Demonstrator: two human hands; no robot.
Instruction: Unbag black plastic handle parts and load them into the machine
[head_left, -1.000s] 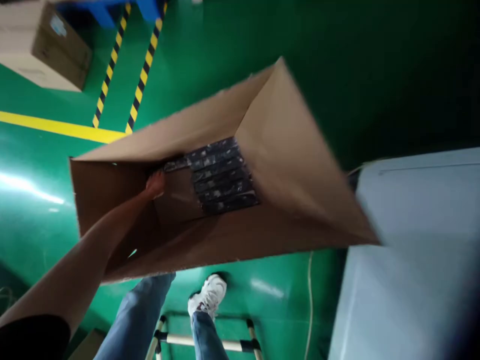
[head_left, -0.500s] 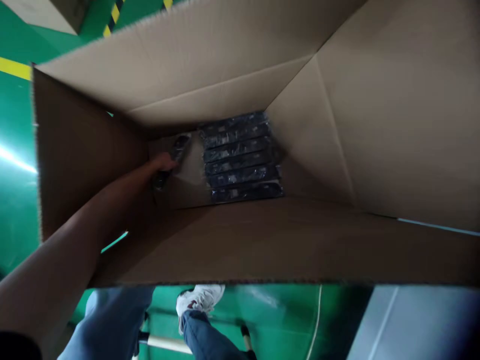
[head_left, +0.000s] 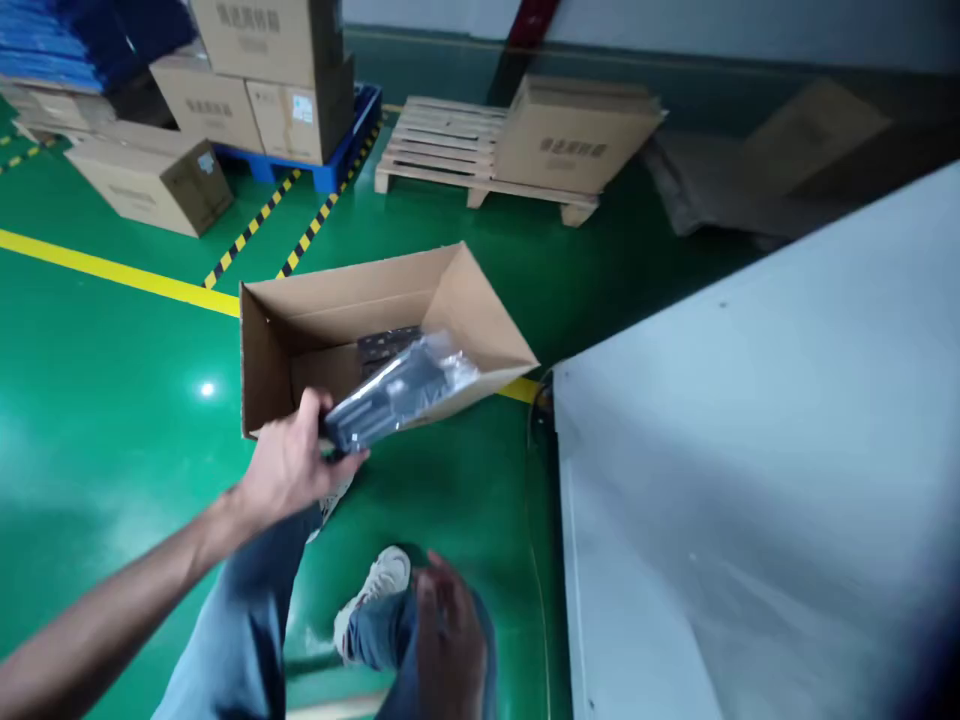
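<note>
My left hand (head_left: 296, 455) grips one end of a dark item in clear plastic wrap (head_left: 397, 395), held tilted above the near edge of an open cardboard box (head_left: 349, 290). Inside the box, more dark plastic-wrapped items (head_left: 382, 345) lie on the bottom, partly hidden behind the held one. My right hand (head_left: 448, 625) is low over my right leg, blurred by motion; whether its fingers hold anything is unclear.
A large pale panel (head_left: 750, 450) fills the right side. Beyond the box stand a wooden pallet (head_left: 442, 145) with a carton (head_left: 574, 135), and stacked cartons (head_left: 262, 40) on a blue pallet (head_left: 326, 175). A thin cable runs along the green floor.
My left hand has come up out of the box with a wrapped item. The view has pulled back from the box, and my right hand has appeared at the bottom.
</note>
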